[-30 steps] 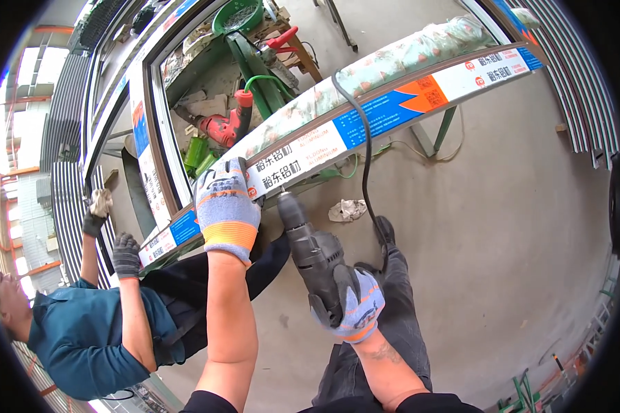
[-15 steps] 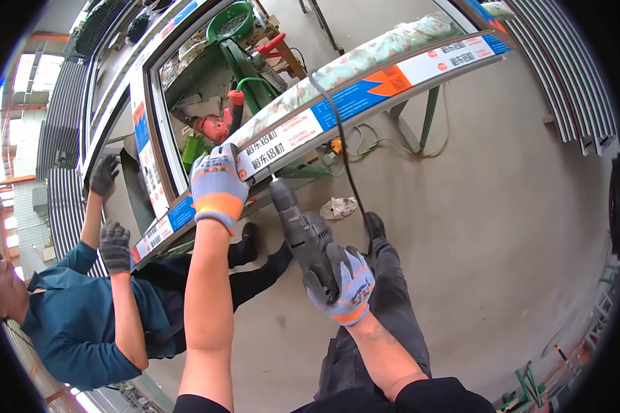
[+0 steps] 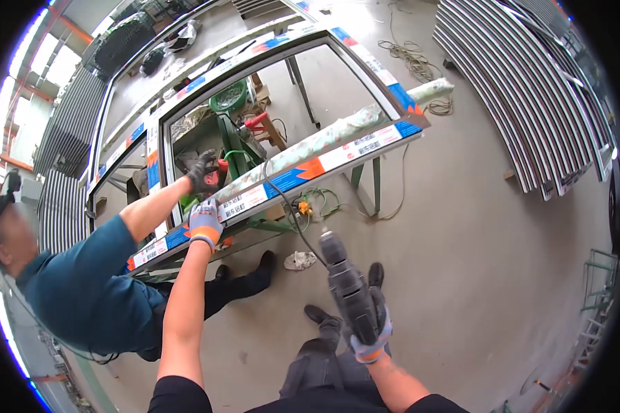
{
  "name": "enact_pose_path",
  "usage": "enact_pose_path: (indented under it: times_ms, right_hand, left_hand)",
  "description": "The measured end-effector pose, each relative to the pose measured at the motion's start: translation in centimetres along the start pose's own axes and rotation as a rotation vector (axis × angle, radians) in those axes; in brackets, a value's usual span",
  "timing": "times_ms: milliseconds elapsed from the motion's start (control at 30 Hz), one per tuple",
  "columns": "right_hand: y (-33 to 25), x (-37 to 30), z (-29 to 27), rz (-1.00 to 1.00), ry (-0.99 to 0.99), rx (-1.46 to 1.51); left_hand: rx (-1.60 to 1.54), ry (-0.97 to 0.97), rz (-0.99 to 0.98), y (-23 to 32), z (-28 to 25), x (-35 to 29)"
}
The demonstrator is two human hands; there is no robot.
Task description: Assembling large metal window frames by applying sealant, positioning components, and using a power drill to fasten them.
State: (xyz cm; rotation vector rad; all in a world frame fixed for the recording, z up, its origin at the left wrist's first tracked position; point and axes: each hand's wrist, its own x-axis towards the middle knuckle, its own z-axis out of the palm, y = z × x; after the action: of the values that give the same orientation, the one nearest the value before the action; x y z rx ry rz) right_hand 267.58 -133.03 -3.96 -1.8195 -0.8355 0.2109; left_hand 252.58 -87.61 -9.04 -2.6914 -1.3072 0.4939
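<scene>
My right hand [image 3: 377,334], in a grey glove with orange cuff, is closed around the handle of a black corded power drill [image 3: 348,282]. The drill points away from me, its tip apart from the metal frame [image 3: 331,160]. That frame is covered with blue, white and orange protective film. My left hand [image 3: 204,224] is closed over the frame's near rail, fingers partly hidden. Just beyond it, a co-worker's dark-gloved hand [image 3: 203,172] is at a red tool [image 3: 213,180] inside the frame opening. A patterned wrapped roll [image 3: 337,136] lies along the rail.
Green stands [image 3: 366,182] support the frame. The drill's cable [image 3: 282,199] runs over the rail. A co-worker [image 3: 83,289] leans in at left. Long metal profiles [image 3: 510,89] are stacked at right. A crumpled white rag [image 3: 300,260] and cables [image 3: 324,203] lie on the floor.
My right hand has drawn the drill away from the rail, back and to the right. My left hand stays on the rail. The co-worker has leaned in and reached to the red tool.
</scene>
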Motion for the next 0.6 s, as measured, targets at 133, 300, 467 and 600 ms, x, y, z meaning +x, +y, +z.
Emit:
enact_pose_path:
  times_ms: [133,300,467,600]
  right_hand:
    - [0.6,5.9,-6.1,0.161,0.163,0.451]
    - [4.0,13.6,-12.6,0.002,0.302,0.247]
    - [0.8,21.5,-15.4,0.014,0.278,0.426]
    - [0.1,26.4,-14.8,-0.107,0.262,0.453]
  left_hand:
    - [0.055,0.004,-0.077,1.2,-0.4,-1.3]
    - [0.064,0.252,-0.148,9.1,-3.5,-8.2]
    - [-0.278,0.361,-0.068,17.3,1.7,-18.1]
    - [-0.555,0.208,-0.085,23.9,-1.1,-21.7]
